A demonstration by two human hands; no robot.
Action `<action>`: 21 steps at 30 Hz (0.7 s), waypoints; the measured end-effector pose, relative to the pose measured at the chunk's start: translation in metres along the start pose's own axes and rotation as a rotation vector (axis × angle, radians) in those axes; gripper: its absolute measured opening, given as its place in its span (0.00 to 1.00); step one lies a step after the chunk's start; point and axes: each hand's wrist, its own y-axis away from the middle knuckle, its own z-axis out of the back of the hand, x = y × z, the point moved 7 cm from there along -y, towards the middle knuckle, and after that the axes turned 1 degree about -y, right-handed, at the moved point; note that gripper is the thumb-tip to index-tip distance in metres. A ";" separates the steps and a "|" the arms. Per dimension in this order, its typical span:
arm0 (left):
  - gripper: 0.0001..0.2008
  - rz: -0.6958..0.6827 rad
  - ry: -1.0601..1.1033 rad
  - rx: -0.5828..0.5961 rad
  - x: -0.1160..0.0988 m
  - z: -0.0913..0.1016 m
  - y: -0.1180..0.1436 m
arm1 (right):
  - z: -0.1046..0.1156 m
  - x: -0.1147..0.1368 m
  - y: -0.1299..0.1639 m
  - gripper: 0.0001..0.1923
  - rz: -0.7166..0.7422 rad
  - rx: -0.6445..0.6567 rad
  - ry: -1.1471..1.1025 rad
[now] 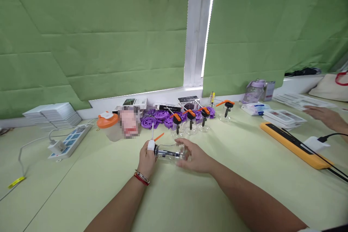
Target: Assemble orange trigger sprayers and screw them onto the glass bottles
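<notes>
clear plastic cup (170,152) lies on its side on the pale green table (81,188), held from both ends: the left hand (146,157) grips its orange-levered end, the right hand (194,156) wraps the open end. just behind stand four similar cups (190,125) before purple wheels (159,117).

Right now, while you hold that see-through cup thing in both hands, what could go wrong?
1. The clear cup lies sideways between the left hand and the right hand; if either grip slips, it might roll across the table.
2. Four finished cups with orange levers stand close behind it. A hand pushed forward could knock them over.
3. The thin orange lever sticks up by the left hand and might snap if bumped.
</notes>
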 end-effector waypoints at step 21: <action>0.14 0.268 0.096 -0.157 0.026 0.022 -0.015 | 0.141 -0.106 0.089 0.37 -0.508 -0.802 0.462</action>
